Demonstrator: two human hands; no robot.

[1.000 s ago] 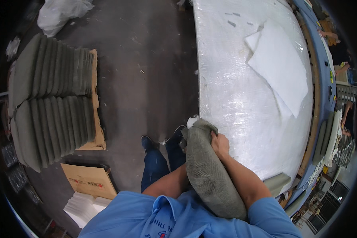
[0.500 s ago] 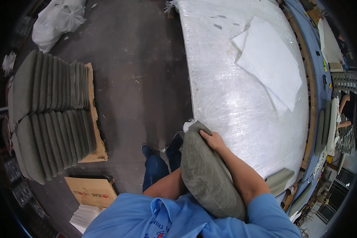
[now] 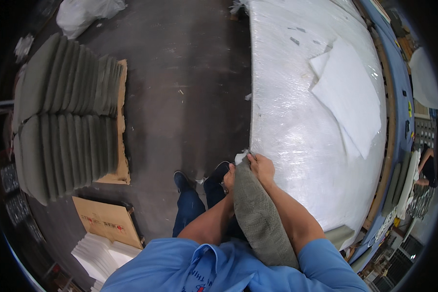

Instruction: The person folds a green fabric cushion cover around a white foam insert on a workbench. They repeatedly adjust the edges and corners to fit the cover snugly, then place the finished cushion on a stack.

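Cushion [image 3: 264, 221] sits between the forearms, its far end grasped by both hands: the left hand [image 3: 229, 177] at that tip's 9 o'clock edge, the right hand [image 3: 263, 170] at 3 o'clock. White filling [image 3: 240, 157] shows at 12. It looks light, soft and floppy, its coarse cover probably not slippery; the cover's edge seems the surest hold. Both arms reach forward and converge; the cushion's near end meets the shirt [image 3: 228, 265] toward 5 o'clock. Outward, a wrapped slab [image 3: 297, 194] lies from 1 to 3.
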